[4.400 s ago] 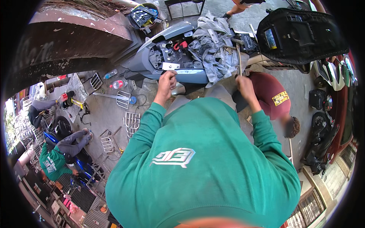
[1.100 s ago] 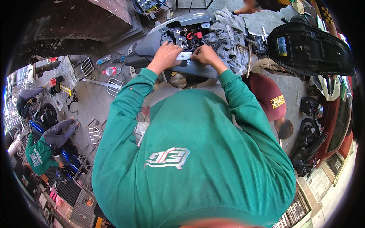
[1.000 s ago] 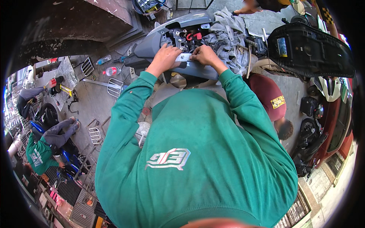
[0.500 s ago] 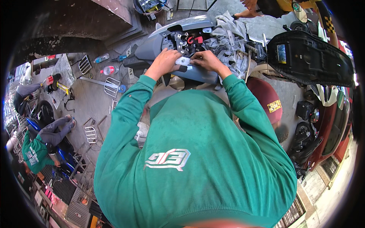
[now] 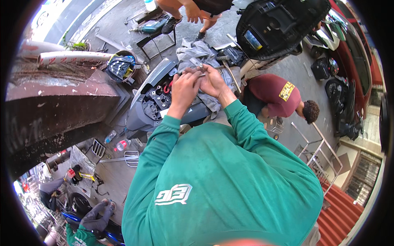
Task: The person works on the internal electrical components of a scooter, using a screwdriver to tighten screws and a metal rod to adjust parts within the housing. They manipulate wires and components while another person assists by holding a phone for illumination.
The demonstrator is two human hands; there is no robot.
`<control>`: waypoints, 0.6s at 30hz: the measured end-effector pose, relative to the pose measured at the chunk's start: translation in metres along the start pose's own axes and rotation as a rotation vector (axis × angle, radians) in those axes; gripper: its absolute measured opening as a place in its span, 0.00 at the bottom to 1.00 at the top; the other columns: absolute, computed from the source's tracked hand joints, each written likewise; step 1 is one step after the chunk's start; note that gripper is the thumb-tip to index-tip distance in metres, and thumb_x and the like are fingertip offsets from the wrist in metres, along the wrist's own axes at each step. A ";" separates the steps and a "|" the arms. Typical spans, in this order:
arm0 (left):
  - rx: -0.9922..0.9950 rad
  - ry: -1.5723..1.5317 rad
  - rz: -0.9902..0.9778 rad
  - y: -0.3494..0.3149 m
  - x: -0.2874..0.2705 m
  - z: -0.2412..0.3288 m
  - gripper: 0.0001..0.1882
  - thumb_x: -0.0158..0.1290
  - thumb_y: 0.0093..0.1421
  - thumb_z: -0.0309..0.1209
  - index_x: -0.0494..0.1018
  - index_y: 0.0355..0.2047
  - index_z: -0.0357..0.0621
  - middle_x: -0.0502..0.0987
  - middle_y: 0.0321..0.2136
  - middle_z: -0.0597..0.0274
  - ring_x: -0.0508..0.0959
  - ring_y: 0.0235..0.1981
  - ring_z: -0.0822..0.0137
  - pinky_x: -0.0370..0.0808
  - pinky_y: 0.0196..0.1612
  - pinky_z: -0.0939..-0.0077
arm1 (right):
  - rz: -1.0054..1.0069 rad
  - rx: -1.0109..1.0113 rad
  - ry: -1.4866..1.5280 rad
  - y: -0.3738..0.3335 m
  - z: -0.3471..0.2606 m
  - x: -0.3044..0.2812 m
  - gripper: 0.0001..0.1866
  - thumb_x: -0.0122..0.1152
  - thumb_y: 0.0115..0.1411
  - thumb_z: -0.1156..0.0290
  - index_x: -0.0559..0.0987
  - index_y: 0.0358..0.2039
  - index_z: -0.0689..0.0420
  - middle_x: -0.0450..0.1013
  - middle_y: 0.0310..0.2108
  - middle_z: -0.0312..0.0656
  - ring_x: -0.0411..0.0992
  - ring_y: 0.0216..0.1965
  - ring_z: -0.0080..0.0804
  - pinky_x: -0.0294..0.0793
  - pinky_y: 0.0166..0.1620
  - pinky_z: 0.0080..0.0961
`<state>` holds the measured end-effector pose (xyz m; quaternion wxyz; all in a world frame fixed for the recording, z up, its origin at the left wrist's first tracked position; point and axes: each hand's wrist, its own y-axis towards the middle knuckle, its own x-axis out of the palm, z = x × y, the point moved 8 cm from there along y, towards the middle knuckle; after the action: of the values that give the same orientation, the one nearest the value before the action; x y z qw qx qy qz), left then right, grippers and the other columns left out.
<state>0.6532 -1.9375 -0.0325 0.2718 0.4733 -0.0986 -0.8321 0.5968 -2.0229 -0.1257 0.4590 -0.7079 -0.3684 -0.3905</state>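
Above the rear of a grey motorcycle (image 5: 132, 119), my two hands are close together. My left hand (image 5: 184, 90) is closed, fingertips pinched beside the right hand's fingers. Palm partly turned up, my right hand (image 5: 212, 83) is closed on a small metal part (image 5: 201, 65), too small to name exactly. A thin, bolt-like piece (image 5: 202, 75) shows between the two hands; the left fingers meet it. Below them lies the uncovered bay, with black parts (image 5: 154, 100) and a red cable (image 5: 166, 87). A crumpled grey cloth (image 5: 191, 53) is draped just beyond my hands.
The detached black seat or underside panel (image 5: 275, 26) stands at upper right. A crouching person in maroon (image 5: 279, 96) is close on my right; another person's legs (image 5: 205, 25) show beyond. At left are a brown ledge (image 5: 61, 104), a filled bucket (image 5: 123, 67) and bottles (image 5: 123, 144).
My hands have lifted off the white piece on the grey body and come together farther right, over the cloth side. The view has swung, and the person in maroon shows more fully.
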 end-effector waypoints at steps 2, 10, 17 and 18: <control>0.057 0.052 -0.037 0.012 0.020 0.010 0.12 0.60 0.63 0.34 0.83 0.46 0.51 0.84 0.35 0.60 0.82 0.38 0.60 0.69 0.44 0.61 | 0.021 -0.040 -0.028 -0.008 -0.011 -0.010 0.19 0.31 0.77 0.61 0.69 0.41 0.60 0.73 0.57 0.64 0.74 0.57 0.48 0.71 0.65 0.44; -0.169 -0.236 -0.067 0.014 0.051 0.006 0.11 0.61 0.63 0.35 0.80 0.41 0.42 0.74 0.23 0.59 0.73 0.25 0.63 0.68 0.39 0.65 | 0.400 -0.383 -0.516 -0.037 -0.058 -0.063 0.17 0.44 0.77 0.55 0.75 0.46 0.55 0.78 0.46 0.42 0.75 0.47 0.30 0.75 0.49 0.34; -0.852 -1.763 -0.056 -0.081 0.053 -0.054 0.11 0.43 0.66 0.38 0.64 0.28 0.46 0.60 0.20 0.72 0.58 0.19 0.76 0.58 0.24 0.77 | 0.184 -0.301 -1.037 -0.046 0.004 -0.033 0.11 0.63 0.69 0.68 0.80 0.46 0.62 0.78 0.30 0.36 0.75 0.31 0.20 0.77 0.36 0.23; -0.829 -1.685 -0.060 -0.097 0.041 -0.066 0.12 0.42 0.65 0.38 0.64 0.27 0.46 0.61 0.19 0.70 0.58 0.18 0.75 0.58 0.23 0.76 | 0.182 -0.255 -1.174 -0.046 0.018 -0.033 0.12 0.65 0.68 0.68 0.81 0.46 0.62 0.79 0.31 0.36 0.76 0.32 0.20 0.78 0.37 0.24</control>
<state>0.6572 -1.8726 -0.1386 0.2364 -0.4172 0.0538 -0.8759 0.5467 -1.9977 -0.1430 0.1224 -0.8830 -0.4484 0.0647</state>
